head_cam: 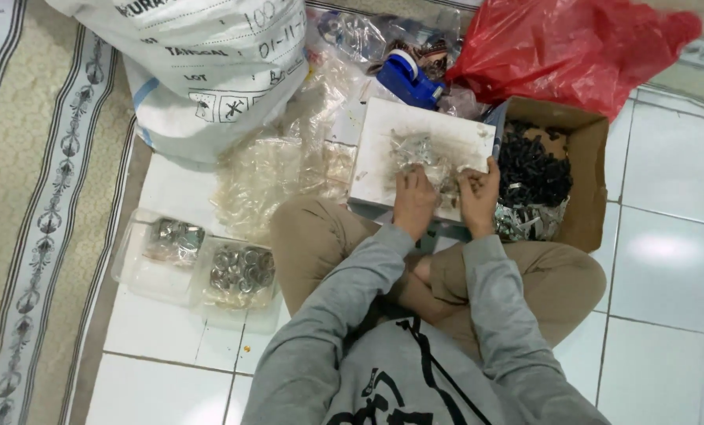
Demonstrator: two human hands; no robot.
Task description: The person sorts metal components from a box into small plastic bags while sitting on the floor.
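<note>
I sit cross-legged on a tiled floor with a white board (pixel 383 130) in front of my knees. A pile of small clear and silvery parts (pixel 419 153) lies on it. My left hand (pixel 413 198) rests on the near edge of the pile, fingers curled over some pieces. Just right of it, my right hand (pixel 479 193) pinches small pieces at the pile's edge. What exactly each hand grips is too small to tell.
A cardboard box (pixel 592 169) of small black parts stands to the right. Two clear tubs (pixel 238 275) of metal rings sit at left. Behind are loose clear bags (pixel 277 169), a blue tape dispenser (pixel 407 79), a red plastic bag (pixel 564 47) and a large white sack (pixel 202 71).
</note>
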